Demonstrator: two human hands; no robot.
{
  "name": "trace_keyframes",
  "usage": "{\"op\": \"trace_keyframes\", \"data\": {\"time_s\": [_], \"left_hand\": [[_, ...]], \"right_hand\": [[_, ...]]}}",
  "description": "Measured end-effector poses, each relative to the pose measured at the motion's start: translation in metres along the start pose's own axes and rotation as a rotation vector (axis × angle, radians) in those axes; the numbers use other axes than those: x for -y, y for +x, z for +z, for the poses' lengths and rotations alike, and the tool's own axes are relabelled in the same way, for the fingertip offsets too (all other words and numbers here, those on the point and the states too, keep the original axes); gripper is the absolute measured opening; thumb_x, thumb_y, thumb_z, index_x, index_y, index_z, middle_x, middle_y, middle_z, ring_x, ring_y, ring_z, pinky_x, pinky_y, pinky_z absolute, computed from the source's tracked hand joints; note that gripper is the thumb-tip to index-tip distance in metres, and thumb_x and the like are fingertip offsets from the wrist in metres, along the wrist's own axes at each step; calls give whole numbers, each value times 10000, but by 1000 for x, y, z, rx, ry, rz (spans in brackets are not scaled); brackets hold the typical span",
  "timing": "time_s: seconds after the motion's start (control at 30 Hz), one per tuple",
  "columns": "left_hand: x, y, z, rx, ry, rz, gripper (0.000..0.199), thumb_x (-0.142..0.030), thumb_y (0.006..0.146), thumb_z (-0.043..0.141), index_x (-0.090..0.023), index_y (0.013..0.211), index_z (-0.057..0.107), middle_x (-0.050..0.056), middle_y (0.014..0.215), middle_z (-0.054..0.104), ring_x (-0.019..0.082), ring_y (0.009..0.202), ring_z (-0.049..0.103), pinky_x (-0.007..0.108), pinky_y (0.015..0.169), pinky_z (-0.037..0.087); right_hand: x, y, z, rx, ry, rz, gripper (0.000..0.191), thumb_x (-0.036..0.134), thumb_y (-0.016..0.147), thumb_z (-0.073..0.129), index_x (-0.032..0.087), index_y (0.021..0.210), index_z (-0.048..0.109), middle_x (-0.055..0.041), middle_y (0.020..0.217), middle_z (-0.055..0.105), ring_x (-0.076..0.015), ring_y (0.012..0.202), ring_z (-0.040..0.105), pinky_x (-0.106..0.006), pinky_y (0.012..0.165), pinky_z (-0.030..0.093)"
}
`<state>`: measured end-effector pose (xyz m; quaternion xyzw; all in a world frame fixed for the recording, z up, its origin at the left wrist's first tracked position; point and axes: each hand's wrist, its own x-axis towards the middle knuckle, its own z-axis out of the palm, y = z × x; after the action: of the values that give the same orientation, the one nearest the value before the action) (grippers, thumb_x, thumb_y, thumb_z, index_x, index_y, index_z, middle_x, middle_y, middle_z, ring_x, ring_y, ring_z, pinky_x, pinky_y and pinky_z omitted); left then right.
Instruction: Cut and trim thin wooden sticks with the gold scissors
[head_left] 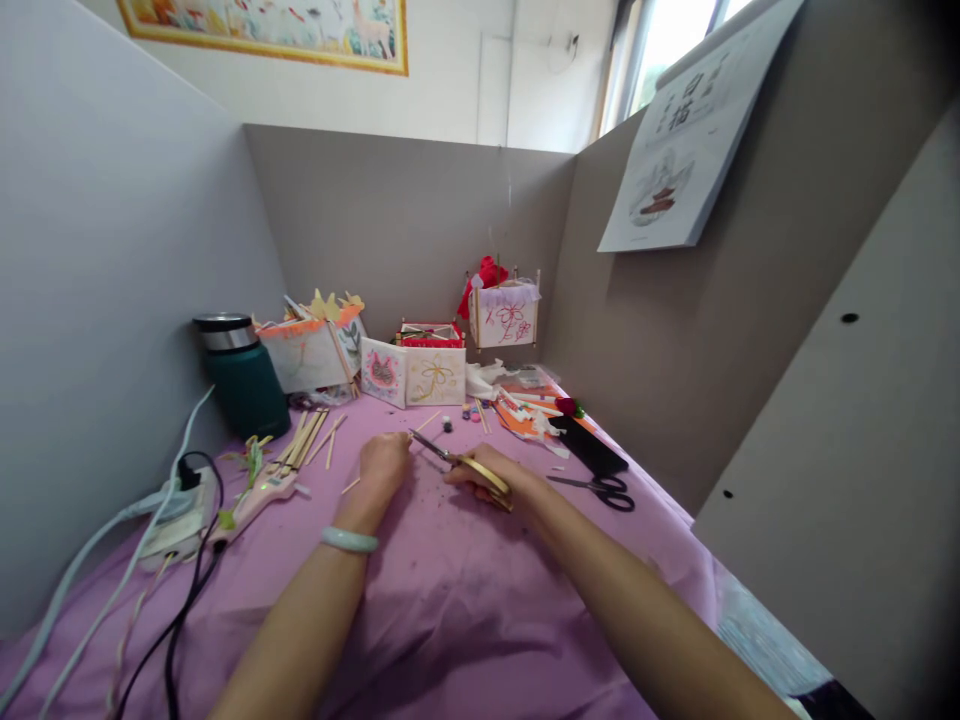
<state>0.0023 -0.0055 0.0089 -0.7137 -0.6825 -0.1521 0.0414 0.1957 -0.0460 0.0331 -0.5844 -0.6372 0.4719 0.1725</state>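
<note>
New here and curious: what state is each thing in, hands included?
Left hand: closed on a stick
Right hand: gripping gold scissors
Gold scissors: held, blade opening unclear
Black scissors: lying, apparently shut
Bottle: upright, lid on
Phone: lying flat, dark
Loose sticks: lying
Flower panel: standing
Calendar: hanging

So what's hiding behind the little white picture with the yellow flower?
Behind the picture you can see the top of a red box with stick edges. The picture covers its lower front, so I can't tell what's there.
</note>
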Motion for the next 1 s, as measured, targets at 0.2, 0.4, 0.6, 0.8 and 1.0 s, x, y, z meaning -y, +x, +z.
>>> {"op": "trace_keyframes", "data": {"time_s": [0.2, 0.4, 0.6, 0.8, 1.0], "left_hand": [[22, 6, -11, 183, -471, -119, 337, -381, 811, 502, -117, 701, 682, 74, 605, 632, 140, 521, 527, 246, 528, 345], [21, 5, -9, 201, -528, -150, 335, -371, 819, 480, -124, 722, 684, 69, 576, 620, 149, 517, 531, 255, 542, 363], [6, -3, 0, -25, -250, -88, 233, -338, 800, 521, -186, 811, 698, 134, 850, 693, 232, 842, 612, 283, 678, 360], [11, 1, -1, 16, -379, -128, 233, -300, 787, 521, -145, 750, 690, 141, 801, 681, 229, 827, 606, 281, 661, 362], [30, 3, -6, 203, -726, -193, 262, -337, 757, 549, -129, 613, 621, 9, 476, 525, 97, 429, 445, 231, 464, 318]], "right_hand": [[-17, 7, -1, 97, 75, -122, 214, 313, 717, 660, 174, 648, 513, 84, 413, 416, -56, 331, 378, -169, 338, 285], [-20, 12, 1, 98, 72, -124, 206, 309, 721, 653, 174, 642, 519, 78, 410, 425, -60, 318, 375, -173, 318, 286], [-19, 13, 3, 67, 68, -102, 234, 324, 727, 634, 180, 611, 490, 77, 395, 412, -60, 321, 375, -168, 312, 273], [-11, 6, 7, 46, 5, -78, 200, 299, 718, 634, 180, 627, 501, 84, 400, 408, -59, 312, 363, -173, 312, 268], [-13, -1, 2, 116, 34, -156, 163, 327, 728, 618, 179, 714, 551, 92, 428, 407, -53, 323, 359, -174, 319, 257]]}}
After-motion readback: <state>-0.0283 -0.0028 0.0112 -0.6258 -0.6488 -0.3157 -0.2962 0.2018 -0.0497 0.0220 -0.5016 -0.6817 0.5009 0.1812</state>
